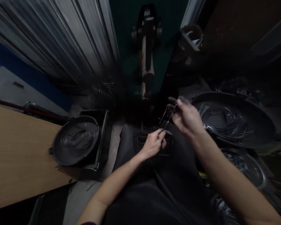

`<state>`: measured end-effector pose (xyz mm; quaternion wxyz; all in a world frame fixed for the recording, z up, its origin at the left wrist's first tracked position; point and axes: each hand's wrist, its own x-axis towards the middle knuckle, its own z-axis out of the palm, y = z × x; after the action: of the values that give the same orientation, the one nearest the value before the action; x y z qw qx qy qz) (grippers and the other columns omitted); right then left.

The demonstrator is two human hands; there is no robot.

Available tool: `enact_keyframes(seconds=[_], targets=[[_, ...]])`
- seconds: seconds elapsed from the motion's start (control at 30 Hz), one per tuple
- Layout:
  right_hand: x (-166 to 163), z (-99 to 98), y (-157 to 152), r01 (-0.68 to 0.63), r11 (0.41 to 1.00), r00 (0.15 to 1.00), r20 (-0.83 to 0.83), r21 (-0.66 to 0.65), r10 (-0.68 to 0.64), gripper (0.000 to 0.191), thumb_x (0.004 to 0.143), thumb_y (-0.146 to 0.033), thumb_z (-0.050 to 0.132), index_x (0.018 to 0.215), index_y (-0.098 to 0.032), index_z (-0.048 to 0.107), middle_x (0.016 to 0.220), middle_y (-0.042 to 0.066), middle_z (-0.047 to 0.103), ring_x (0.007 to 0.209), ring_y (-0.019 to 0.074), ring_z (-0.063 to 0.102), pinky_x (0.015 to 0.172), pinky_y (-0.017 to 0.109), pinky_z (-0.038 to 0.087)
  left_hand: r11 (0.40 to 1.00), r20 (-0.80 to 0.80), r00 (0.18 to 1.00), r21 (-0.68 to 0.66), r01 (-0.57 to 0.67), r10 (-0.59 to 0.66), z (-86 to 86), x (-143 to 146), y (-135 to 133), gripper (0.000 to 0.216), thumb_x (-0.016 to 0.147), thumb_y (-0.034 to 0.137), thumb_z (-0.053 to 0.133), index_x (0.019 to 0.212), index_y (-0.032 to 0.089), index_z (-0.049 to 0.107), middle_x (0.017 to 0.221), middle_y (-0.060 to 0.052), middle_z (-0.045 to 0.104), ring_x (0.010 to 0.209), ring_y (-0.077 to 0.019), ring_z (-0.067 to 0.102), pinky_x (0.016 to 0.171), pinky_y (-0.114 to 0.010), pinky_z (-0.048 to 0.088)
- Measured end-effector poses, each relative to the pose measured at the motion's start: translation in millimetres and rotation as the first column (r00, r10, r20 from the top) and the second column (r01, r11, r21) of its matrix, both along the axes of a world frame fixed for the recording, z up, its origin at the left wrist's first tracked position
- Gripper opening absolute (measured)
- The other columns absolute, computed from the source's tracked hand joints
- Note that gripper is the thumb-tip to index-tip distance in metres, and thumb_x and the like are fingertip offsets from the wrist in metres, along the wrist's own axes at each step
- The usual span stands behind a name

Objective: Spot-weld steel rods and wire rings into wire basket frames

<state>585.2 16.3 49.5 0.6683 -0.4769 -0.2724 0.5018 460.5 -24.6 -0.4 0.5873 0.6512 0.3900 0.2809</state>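
Closest on my feed, dark cloth (154, 193) covers the lap at six o'clock. Taking the hands as the centre of my dial, I see the left hand (154, 143) above that lap, its fingers clenched around the lower part of a thin metal rod (170, 118). The rod slants up toward one o'clock, where the right hand (186, 115) meets its upper end; those fingertips are blurred, so I cannot tell whether they grip it. At four o'clock I have a small basin (264, 178) of little pieces, partly behind the right forearm. At three, a large dark basin (262, 125) holds a heap of bent wires (227, 128); at nine, a round black basin (65, 156) holds curved ones. Farthest, at twelve, stands a green machine (164, 59), with ribbed metal sheeting (84, 37) at eleven.
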Motion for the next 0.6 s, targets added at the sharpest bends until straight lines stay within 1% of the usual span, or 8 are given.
enact_keyframes(seconds=[0.1, 0.17, 0.23, 0.3, 0.37, 0.47, 0.53, 0.6], targets=[[-15.7, -26.3, -23.9, -0.109, 0.993, 0.916, 0.386, -0.031, 0.113, 0.024, 0.08, -0.039, 0.058, 0.093, -0.019, 0.056, 0.082, 0.003, 0.062, 0.077, 0.0155, 0.057, 0.069, 0.028, 0.047, 0.999, -0.084, 0.996, 0.033, 0.026, -0.023, -3.3, -21.7, 9.4, 0.045, 0.093, 0.043, 0.028, 0.104, 0.013, 0.06, 0.058, 0.001, 0.055, 0.055, -0.0112, 0.053, 0.064, -0.024, 0.046], [-16.0, -39.4, -33.8, -0.128, 0.989, 0.829, 0.541, -0.069, 0.145, 0.029, 0.079, -0.046, 0.058, 0.084, -0.018, 0.059, 0.078, 0.004, 0.061, 0.074, 0.016, 0.056, 0.068, 0.028, 0.046, 0.987, -0.165, 0.985, 0.148, 0.07, -0.045, -5.1, -43.4, 13.2, 0.041, 0.092, 0.042, 0.035, 0.114, 0.015, 0.057, 0.081, -0.005, 0.065, 0.076, -0.0161, 0.061, 0.078, -0.03, 0.047], [-12.8, -49.1, -34.7, -0.163, 0.979, 0.807, 0.554, -0.122, 0.203, 0.033, 0.079, -0.049, 0.057, 0.08, -0.017, 0.058, 0.072, 0.003, 0.059, 0.064, 0.0137, 0.054, 0.057, 0.025, 0.044, 0.943, -0.265, 0.964, 0.316, 0.104, -0.018, -13.7, -65.9, 11.7, 0.054, 0.083, 0.044, 0.052, 0.13, 0.019, 0.044, 0.117, -0.011, 0.058, 0.108, -0.0236, 0.054, 0.096, -0.038, 0.039], [-10.6, -57.3, -29.5, -0.235, 0.954, 0.812, 0.5, -0.189, 0.299, 0.035, 0.079, -0.051, 0.057, 0.083, -0.016, 0.057, 0.065, 0.001, 0.056, 0.052, 0.0106, 0.049, 0.047, 0.022, 0.039, 0.882, -0.367, 0.93, 0.441, 0.168, 0.006, -32.2, -81.5, 5.3, 0.081, 0.07, 0.043, 0.068, 0.139, 0.021, 0.03, 0.136, -0.013, 0.042, 0.126, -0.0309, 0.038, 0.105, -0.048, 0.027], [-10.9, -64.2, -22.0, -0.271, 0.932, 0.814, 0.461, -0.239, 0.355, 0.036, 0.078, -0.05, 0.058, 0.087, -0.016, 0.056, 0.06, -0.002, 0.053, 0.045, 0.0088, 0.045, 0.042, 0.021, 0.035, 0.84, -0.403, 0.914, 0.513, 0.176, 0.055, -57.5, -85.5, -1.4, 0.087, 0.067, 0.035, 0.07, 0.14, 0.023, 0.025, 0.134, -0.013, 0.043, 0.125, -0.0325, 0.037, 0.105, -0.052, 0.023], [-12.9, -68.1, -7.9, -0.293, 0.918, 0.823, 0.419, -0.266, 0.384, 0.037, 0.076, -0.048, 0.061, 0.094, -0.016, 0.053, 0.053, -0.005, 0.049, 0.04, 0.0085, 0.043, 0.038, 0.02, 0.032, 0.795, -0.233, 0.946, 0.606, -0.04, 0.224, -89.5, -74.5, 1.1, 0.081, 0.07, 0.023, 0.061, 0.139, 0.024, 0.02, 0.115, -0.009, 0.052, 0.109, -0.0255, 0.049, 0.098, -0.048, 0.033], [-12.9, -64.4, 5.4, -0.327, 0.906, 0.828, 0.38, -0.269, 0.411, 0.038, 0.075, -0.046, 0.061, 0.096, -0.016, 0.052, 0.051, -0.006, 0.048, 0.038, 0.008, 0.041, 0.036, 0.019, 0.029, 0.774, -0.078, 0.963, 0.614, -0.156, 0.256, -96.0, -65.6, 14.4, 0.084, 0.07, 0.02, 0.06, 0.139, 0.024, 0.014, 0.108, -0.007, 0.053, 0.101, -0.0221, 0.053, 0.095, -0.044, 0.037], [-11.9, -56.6, 21.9, -0.336, 0.905, 0.838, 0.356, -0.261, 0.414, 0.036, 0.074, -0.044, 0.062, 0.095, -0.016, 0.052, 0.053, -0.005, 0.048, 0.038, 0.0071, 0.04, 0.034, 0.018, 0.027, 0.768, 0.001, 0.977, 0.618, -0.17, 0.215, -90.5, -61.2, 33.2, 0.087, 0.068, 0.019, 0.062, 0.138, 0.024, 0.011, 0.108, -0.006, 0.054, 0.1, -0.0214, 0.055, 0.095, -0.044, 0.037]])
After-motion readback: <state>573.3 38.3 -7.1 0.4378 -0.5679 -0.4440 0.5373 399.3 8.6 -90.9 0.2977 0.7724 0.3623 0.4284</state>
